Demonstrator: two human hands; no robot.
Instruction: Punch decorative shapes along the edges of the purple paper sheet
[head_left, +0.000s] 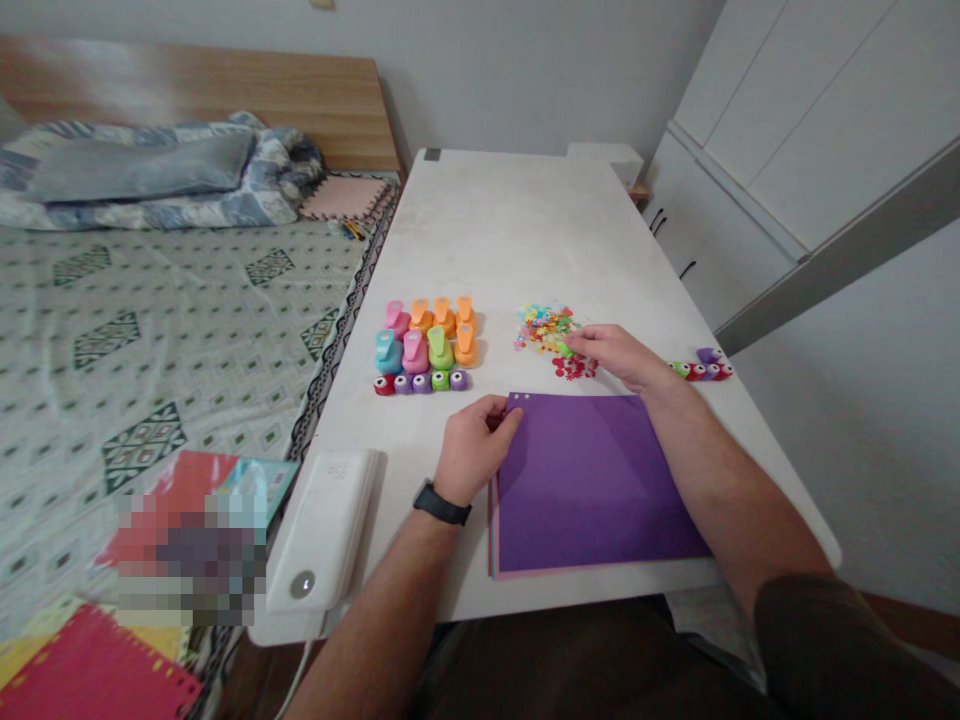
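Observation:
A purple sheet of paper (592, 480) lies on top of a small stack, with pink and red edges showing beneath it. Small punched holes sit at its top left corner. My left hand (480, 440) pinches the sheet by that corner, thumb on top. Above a pile of colourful paper confetti (546, 325), my right hand (611, 352) grips a small green craft punch (566, 348), mostly hidden by the fingers. Red paper bits (574, 370) lie just below that hand.
Larger craft punches (415, 352) stand in rows left of the confetti, small ones (422, 382) in front. More small punches (701, 370) line the table's right side. A white power bank (322, 530) with a cable lies front left. A bed (187, 330) adjoins the table (525, 220).

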